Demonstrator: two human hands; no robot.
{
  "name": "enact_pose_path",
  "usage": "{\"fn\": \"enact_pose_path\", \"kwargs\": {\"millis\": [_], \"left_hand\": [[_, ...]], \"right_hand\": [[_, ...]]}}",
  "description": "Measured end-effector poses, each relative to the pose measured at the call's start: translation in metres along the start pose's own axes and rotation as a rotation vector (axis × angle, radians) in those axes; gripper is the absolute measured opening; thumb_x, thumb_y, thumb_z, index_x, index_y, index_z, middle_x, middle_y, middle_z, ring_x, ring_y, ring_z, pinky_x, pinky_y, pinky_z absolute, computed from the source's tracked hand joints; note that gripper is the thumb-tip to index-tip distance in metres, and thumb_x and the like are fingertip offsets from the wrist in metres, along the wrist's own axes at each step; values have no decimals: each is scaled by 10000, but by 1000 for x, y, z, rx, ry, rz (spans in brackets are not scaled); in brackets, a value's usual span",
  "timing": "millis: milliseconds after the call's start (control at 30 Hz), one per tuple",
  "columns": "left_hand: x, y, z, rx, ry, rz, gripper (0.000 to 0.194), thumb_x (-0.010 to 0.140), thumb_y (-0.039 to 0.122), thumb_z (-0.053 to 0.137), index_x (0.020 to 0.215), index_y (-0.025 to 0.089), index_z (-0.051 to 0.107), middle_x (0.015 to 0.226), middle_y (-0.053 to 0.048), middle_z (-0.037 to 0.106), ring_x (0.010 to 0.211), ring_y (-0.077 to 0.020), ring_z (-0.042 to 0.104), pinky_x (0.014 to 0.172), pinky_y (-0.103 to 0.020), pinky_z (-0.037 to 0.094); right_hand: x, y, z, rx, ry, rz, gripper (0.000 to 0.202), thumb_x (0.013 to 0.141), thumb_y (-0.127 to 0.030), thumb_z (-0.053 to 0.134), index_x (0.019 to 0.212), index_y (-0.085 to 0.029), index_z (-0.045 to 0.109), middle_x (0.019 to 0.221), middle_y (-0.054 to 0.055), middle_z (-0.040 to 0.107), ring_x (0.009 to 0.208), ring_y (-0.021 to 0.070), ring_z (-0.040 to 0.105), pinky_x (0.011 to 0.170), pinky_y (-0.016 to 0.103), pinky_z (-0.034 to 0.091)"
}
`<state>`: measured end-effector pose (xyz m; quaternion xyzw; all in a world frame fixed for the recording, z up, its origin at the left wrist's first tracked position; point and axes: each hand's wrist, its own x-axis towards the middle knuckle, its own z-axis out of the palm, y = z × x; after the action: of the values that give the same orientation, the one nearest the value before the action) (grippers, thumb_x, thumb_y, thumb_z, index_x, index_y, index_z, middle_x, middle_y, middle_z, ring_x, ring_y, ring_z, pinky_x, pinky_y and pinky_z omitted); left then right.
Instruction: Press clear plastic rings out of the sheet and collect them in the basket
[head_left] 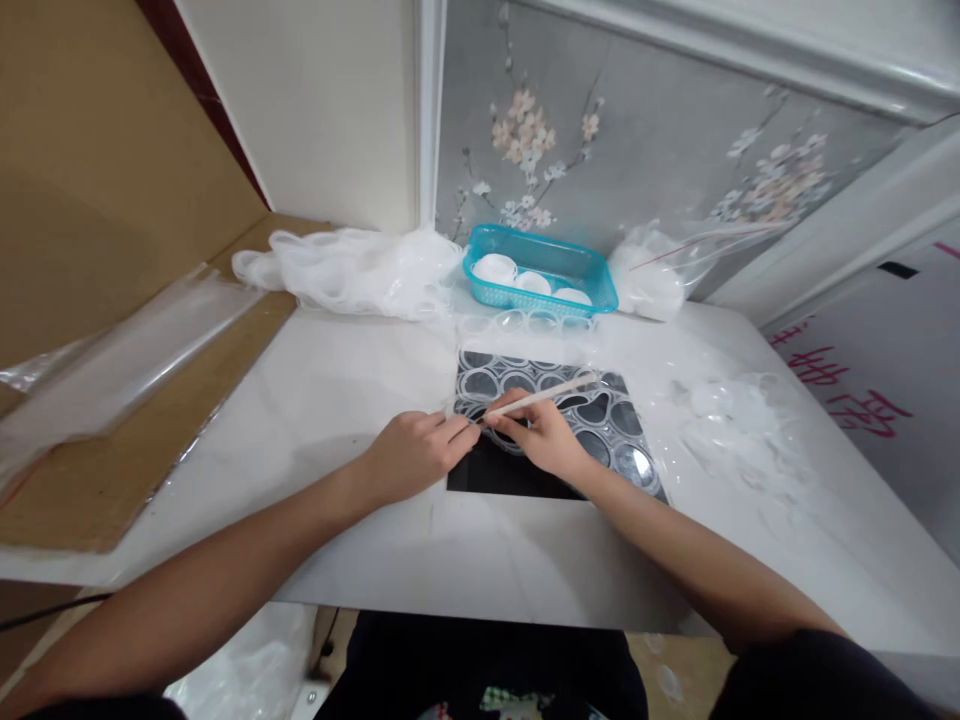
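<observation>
A black mat point(495, 475) lies on the table with a translucent sheet of round and oval cut-outs point(592, 445) over it. My right hand point(544, 435) grips a slender white pen-like tool point(555, 393), its tip pointing down and left at the sheet's left side. Close by that tip, my left hand point(420, 452) has its fingers bent and pressed together at the mat's left edge. Whatever is between those fingertips is too small to make out. The two hands' fingertips almost meet.
A blue plastic basket point(540, 262) with several white round pieces stands at the back. Left of it lies a heap of translucent rings point(360, 270); right of it, a clear bag point(652, 275). Loose clear scraps point(739, 425) spread at right. Cardboard point(187, 400) covers the left side.
</observation>
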<state>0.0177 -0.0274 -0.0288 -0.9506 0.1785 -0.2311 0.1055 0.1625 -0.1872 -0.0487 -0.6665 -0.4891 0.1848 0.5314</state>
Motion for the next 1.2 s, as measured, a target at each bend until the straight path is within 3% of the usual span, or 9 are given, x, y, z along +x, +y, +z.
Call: {"fn": "enact_pose_path", "kwargs": {"millis": [100, 333, 500, 600, 667, 733, 833, 1033, 1200], "left_hand": [[5, -7, -1, 62, 125, 44, 199, 924, 60, 479, 1012, 164, 624, 707, 17, 604, 552, -123, 523, 480, -288, 297], [10, -10, 5, 23, 268, 102, 141, 915, 47, 515, 904, 142, 619, 675, 27, 582, 555, -117, 495, 472, -282, 299], [11, -9, 8, 23, 245, 137, 141, 919, 50, 509, 846, 134, 596, 660, 23, 562, 545, -111, 491, 471, -285, 293], [10, -6, 10, 18, 204, 140, 158, 917, 29, 479, 866, 123, 596, 685, 8, 567, 561, -113, 506, 480, -275, 305], [9, -3, 11, -11, 168, 125, 176, 919, 25, 454, 886, 121, 598, 704, 0, 572, 562, -117, 506, 477, -272, 311], [8, -1, 12, -63, 146, 102, 178, 920, 40, 451, 883, 129, 601, 705, 3, 569, 544, -117, 489, 463, -275, 309], [6, -1, 12, -165, 169, 63, 147, 934, 99, 480, 865, 142, 603, 702, 13, 576, 530, -109, 491, 448, -276, 318], [6, -7, 12, -427, 195, -40, 373, 938, 458, 566, 1114, 132, 610, 867, -17, 683, 607, -87, 595, 493, -216, 409], [31, -36, 25, -574, -24, -547, 396, 945, 502, 504, 1097, 166, 649, 869, -22, 663, 683, -105, 598, 658, -218, 452]], "right_hand": [[3, -2, -3, 228, -41, 157, 235, 845, -398, 677, 796, -171, 639, 666, -5, 582, 566, 112, 470, 530, 265, 342], [5, 7, -3, 449, -70, 235, 268, 774, -412, 739, 800, -174, 617, 643, -18, 574, 591, 110, 496, 581, 263, 361], [-3, 7, 5, 347, -91, 218, 264, 823, -429, 678, 789, -179, 598, 562, -43, 456, 503, 94, 350, 494, 255, 253], [3, 3, -1, 61, -79, 66, 207, 884, -362, 585, 778, -188, 619, 654, 8, 554, 612, 145, 492, 581, 288, 386], [20, 1, -23, -249, 123, -97, 167, 871, -272, 548, 752, -193, 635, 761, 53, 624, 810, 210, 578, 775, 377, 448], [45, 1, -59, -467, 562, -179, 142, 824, -219, 536, 711, -192, 618, 765, 69, 630, 852, 239, 593, 866, 456, 433], [68, 5, -114, -305, 1123, -187, 134, 849, -225, 486, 772, -185, 589, 763, 51, 623, 780, 195, 626, 815, 401, 491], [0, 22, -143, -204, 800, 53, 186, 779, -365, 679, 805, -181, 671, 841, 50, 677, 835, 199, 652, 817, 353, 494], [-38, 50, -171, 260, 842, 444, 290, 597, -382, 794, 766, -193, 654, 867, 41, 674, 964, 215, 623, 782, 312, 454]]}}
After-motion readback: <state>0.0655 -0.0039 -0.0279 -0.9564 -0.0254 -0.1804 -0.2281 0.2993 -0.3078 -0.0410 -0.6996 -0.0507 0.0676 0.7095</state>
